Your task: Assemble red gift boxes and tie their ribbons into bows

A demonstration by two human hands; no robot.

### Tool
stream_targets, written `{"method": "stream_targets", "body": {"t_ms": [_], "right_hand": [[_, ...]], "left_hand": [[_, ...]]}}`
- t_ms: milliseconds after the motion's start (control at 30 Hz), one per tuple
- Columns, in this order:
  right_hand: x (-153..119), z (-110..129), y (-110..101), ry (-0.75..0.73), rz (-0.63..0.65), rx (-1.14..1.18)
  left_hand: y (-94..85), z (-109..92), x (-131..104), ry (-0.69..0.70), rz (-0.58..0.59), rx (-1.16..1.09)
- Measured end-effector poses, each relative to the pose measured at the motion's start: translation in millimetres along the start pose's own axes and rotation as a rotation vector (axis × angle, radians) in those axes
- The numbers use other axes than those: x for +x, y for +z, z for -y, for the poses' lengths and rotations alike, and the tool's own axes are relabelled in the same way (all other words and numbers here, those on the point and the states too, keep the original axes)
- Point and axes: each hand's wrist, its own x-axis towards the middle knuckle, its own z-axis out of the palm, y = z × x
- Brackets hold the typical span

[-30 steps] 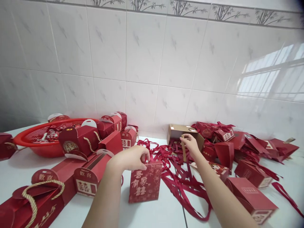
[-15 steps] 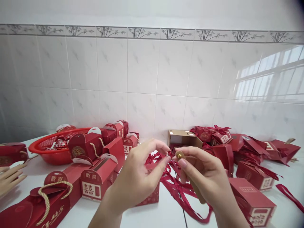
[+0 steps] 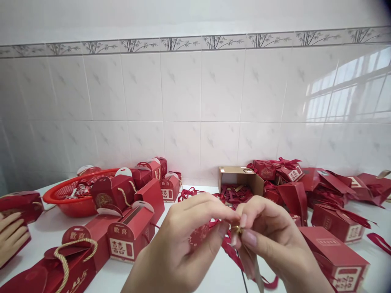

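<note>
The left hand and right hand had closed the gap that lay between them half a second earlier, and their fingertips met around a gold-coloured metal fitting. The right hand pinched this fitting between thumb and fingers, with a narrow strap hanging below its grip. The left hand's thumb and forefinger came up to the fitting from the other side; whether they gripped it or only touched it, I could not tell. One second earlier the hands were well apart: the left held the top edge of the red printed bag, while the right held the strap up in front of the cardboard box. Now the bag stood released on the white tabletop, mostly hidden behind the left hand. At the left edge, another person's hand, which had shown open fingers just before, lay over a dark red surface beside the red gift box. The cardboard box, with red ribbons inside, kept its place by the wall, and the red mesh basket stayed behind the rope-handled box.
</note>
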Motion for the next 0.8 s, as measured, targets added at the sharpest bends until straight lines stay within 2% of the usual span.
{"method": "stream_targets", "body": {"t_ms": [100,233,333,567,667,800], "right_hand": [[0,0,-1,0.029,0.020,0.000],[2,-3,-7,-0.025,0.090,-0.050],[3,-5,-8,-0.009,0.097,-0.040],[-3,-3,-1,0.118,0.100,0.014],[-2,-5,-2,0.163,0.112,0.023],[7,-10,-7,0.105,0.152,0.074]], "left_hand": [[-2.7,0,0,0.035,0.022,-0.019],[-4.7,2,-1,0.071,0.007,-0.040],[-5.9,5,-3,0.064,0.005,-0.056],[-6.7,5,-4,-0.083,-0.036,-0.113],[-3.7,5,-2,-0.142,-0.015,-0.165],[-2.4,11,1,-0.267,0.022,-0.239]]}}
